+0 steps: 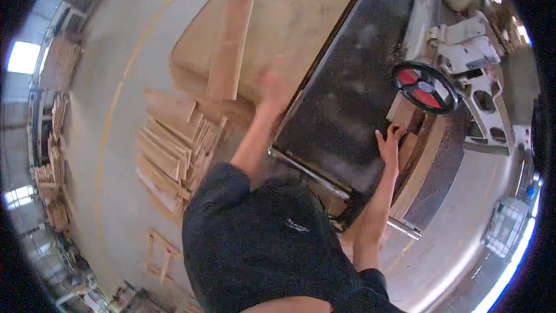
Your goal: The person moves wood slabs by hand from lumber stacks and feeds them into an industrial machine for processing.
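Note:
My right hand [390, 144] reaches to the black machine table [347, 98], thumb and fingers apart. Its fingertips are right at the end of a wood piece [401, 110] that lies beside the wooden fence [421, 168], below the handwheel [425, 87] with red segments. Over the edge between the machine table and the pale wooden side table [289, 17] is my left hand [272, 88], smeared by motion, its fingers unclear. To its left a flat brown board [231, 46] rests on the side table, apart from the hand.
A stack of loose boards [174, 150] stands on the floor at left, with a small wooden frame [159, 255] nearer me. A metal bar [310, 173] runs along the machine's front edge. More wood piles [58, 116] line the far left.

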A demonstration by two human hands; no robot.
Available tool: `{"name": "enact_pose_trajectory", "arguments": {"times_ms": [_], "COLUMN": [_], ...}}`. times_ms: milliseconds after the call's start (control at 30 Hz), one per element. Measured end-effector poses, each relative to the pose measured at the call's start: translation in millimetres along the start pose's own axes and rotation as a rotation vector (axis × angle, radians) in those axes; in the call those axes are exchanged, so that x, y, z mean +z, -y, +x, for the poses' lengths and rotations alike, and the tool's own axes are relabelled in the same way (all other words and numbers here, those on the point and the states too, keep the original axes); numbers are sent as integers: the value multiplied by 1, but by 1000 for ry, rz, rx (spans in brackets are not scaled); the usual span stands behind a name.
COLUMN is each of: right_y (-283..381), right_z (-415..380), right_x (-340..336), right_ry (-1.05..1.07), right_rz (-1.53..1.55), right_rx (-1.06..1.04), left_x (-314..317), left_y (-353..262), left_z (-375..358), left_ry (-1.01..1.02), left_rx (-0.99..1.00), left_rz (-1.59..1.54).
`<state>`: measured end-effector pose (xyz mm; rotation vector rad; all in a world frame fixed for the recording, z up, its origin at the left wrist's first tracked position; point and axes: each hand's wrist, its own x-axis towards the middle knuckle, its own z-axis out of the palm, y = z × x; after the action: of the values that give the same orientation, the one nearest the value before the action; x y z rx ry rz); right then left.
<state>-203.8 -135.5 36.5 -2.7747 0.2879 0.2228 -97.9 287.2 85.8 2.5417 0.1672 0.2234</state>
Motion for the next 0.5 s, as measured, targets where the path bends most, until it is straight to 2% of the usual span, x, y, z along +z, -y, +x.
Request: {"name": "enact_pose_trajectory", "arguments": {"times_ms": [33, 67, 100, 133, 167, 200, 233, 267, 300, 333, 367, 400, 433, 500], "right_y": [7, 17, 22, 22, 20, 16, 22, 20, 21, 45, 46, 55, 63, 68], "right_z": [11, 18, 21, 24, 32, 39, 35, 30, 15, -16, -37, -66, -96, -148], "right_x": [-5, -12, -18, -18, -12, -9, 0, 12, 28, 24, 42, 46, 45, 54], "right_ry": [-34, -55, -79, -116, -269, -428, -537, -459, -468, -496, -531, -579, -516, -501], "right_rz": [20, 53, 89, 113, 144, 165, 235, 227, 35, 133, -5, -4, 0, 42], "right_rx": [23, 62, 103, 134, 85, 30, 86, 169, 120, 124, 94, 62, 63, 86], "left_x": [-32, -63, -54, -61, -69, -77, -83, -89, -95, -99, -94, -83, -70, -37], "left_y": [22, 57, 124, 167, 187, 182, 175, 151, 117, 89, 69, 61, 55, 45], "left_z": [5, 6, 15, 14, 6, -1, -11, -26, -44, -63, -86, -107, -130, -182], "left_ry": [16, 26, -25, -102, -191, -158, -122, -137, -150, -172, -180, -171, -162, -224], "left_rx": [-216, -208, -258, -185, -116, -149, -182, -199, -207, -217, -232, -210, -197, -47], "left_rz": [50, -24, 117, 242, 358, 287, 217, 282, 346, 275, 203, 205, 209, 241]}}
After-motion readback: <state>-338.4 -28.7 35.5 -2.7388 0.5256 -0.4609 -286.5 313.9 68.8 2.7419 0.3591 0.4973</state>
